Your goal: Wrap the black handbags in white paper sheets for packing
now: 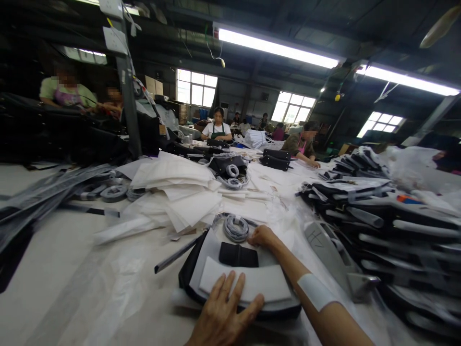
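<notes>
A black bag (pixel 185 274) lies flat on the worktable in front of me, with a pale sheet over its upper face. My left hand (pixel 230 302) rests on a white padding sheet (pixel 266 283) on the bag, its fingers spread. Just above that sheet is a small black folded piece (pixel 237 254). A plastic-wrapped coiled strap (pixel 236 228) sits at the bag's far edge. My right hand (pixel 263 236) is beside the coil, fingers bent together at a thin dark strap (pixel 220 216) that curves behind it. Its fingertips are partly hidden.
White sheets (pixel 176 182) lie piled beyond the bag. At right are a grey tape dispenser (pixel 329 250) and a tall stack of black bags (pixel 406 230). Wrapped straps (pixel 57 187) lie at left. Another black bag (pixel 226 166) stands farther back. Several people work around the tables.
</notes>
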